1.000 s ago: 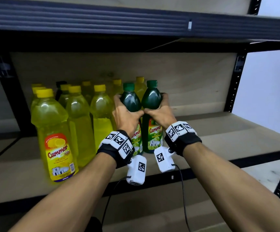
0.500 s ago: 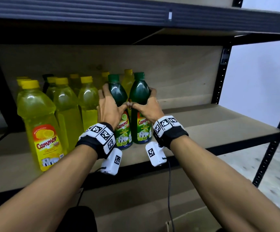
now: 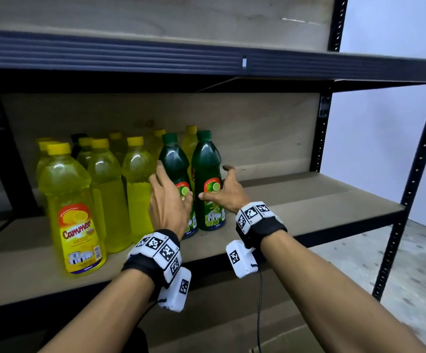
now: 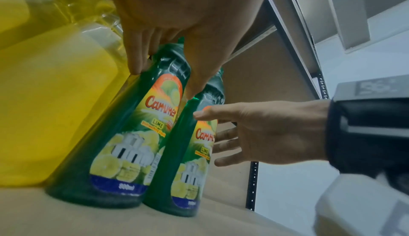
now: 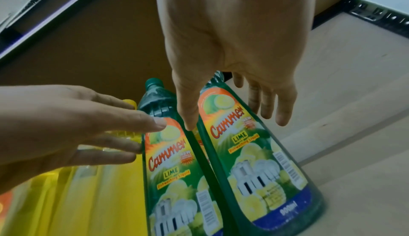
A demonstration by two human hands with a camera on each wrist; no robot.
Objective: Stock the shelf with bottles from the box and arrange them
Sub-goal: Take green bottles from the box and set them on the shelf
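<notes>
Two green lime bottles stand upright side by side on the wooden shelf (image 3: 308, 200), the left green bottle (image 3: 174, 164) (image 4: 124, 134) (image 5: 175, 178) against the right green bottle (image 3: 206, 161) (image 4: 188, 161) (image 5: 254, 152). My left hand (image 3: 169, 189) (image 4: 163, 75) is at the left bottle with straight fingers, fingertips on its left side and thumb in front. My right hand (image 3: 218, 188) (image 5: 232, 117) hovers at the right bottle, fingers spread off to its right, thumb near the gap between the two. Neither hand grips anything.
Several yellow bottles (image 3: 104, 179) fill the shelf's left part, one yellow bottle (image 3: 74, 207) near the front edge. The upper shelf beam (image 3: 206, 59) hangs low overhead. A black upright post (image 3: 410, 189) stands at right. Bare board lies right of the green bottles. A cardboard box (image 3: 283, 340) sits below.
Both hands were gripping the green bottles' shoulders; now the fingers have straightened and let go, and the hands sit lower on the bottles. The bottles stand on the shelf.
</notes>
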